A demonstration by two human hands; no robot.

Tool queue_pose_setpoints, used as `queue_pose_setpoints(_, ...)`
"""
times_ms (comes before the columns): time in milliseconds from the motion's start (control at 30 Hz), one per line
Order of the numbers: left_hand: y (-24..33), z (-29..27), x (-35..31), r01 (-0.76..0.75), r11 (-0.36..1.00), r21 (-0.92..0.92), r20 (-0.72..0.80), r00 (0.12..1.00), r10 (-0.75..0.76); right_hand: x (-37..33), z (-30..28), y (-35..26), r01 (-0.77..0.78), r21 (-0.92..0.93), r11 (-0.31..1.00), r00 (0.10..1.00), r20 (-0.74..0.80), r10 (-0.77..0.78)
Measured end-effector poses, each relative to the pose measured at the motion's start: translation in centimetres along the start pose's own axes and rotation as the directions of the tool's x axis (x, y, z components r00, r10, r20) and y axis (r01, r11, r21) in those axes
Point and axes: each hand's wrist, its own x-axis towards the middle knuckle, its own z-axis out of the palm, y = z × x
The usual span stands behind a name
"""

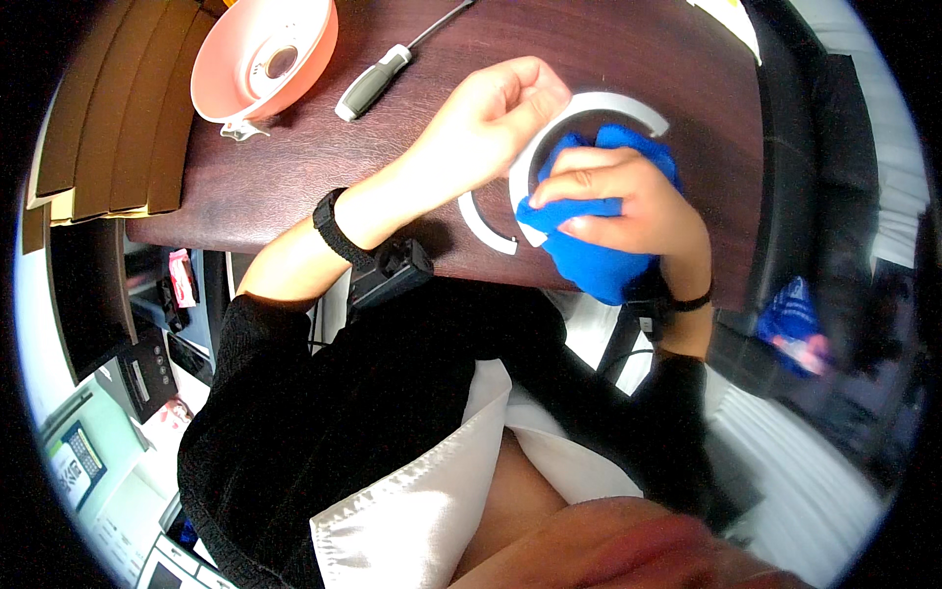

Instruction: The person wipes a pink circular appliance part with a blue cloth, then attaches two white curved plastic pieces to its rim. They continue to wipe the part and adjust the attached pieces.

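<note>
My left hand (515,106) is closed, its curled fingers gripping the upper left edge of a white C-shaped curved strip (601,101). A blue cloth (599,267) is bunched in my right hand (628,201), which presses it against the strip's lower end. Cloth and fingers hide part of that end. Beneath my left wrist, another thin white curved piece (481,228) lies on the dark brown table (422,137) near its front edge.
A screwdriver (373,83) with a grey-green handle and a pink bowl (319,49) are at the far left. Brown cardboard boxes (118,108) stand along the left side. A black device (392,273) sits at the front edge. Dark seating (819,167) borders the right.
</note>
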Motion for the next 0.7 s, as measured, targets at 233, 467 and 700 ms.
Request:
queue_pose_setpoints(233,1.1,-0.2,-0.3,0.082,0.974,-0.209,0.062,0.996,-0.071,-1.2,-3.6,-0.8,-0.101,0.064,0.993,0.988,0.121,0.092)
queue_pose_setpoints(467,0.9,-1.7,0.3,-0.196,0.979,0.054,-0.297,0.933,0.204,-2.8,-4.9,0.1,-0.306,0.194,0.932,0.909,-0.233,0.347)
queue_pose_setpoints(700,2.6,-3.3,0.9,-0.262,0.942,-0.209,-0.481,0.866,0.134,-2.8,-4.5,3.6,-0.454,-0.338,0.824,0.664,-0.745,0.061)
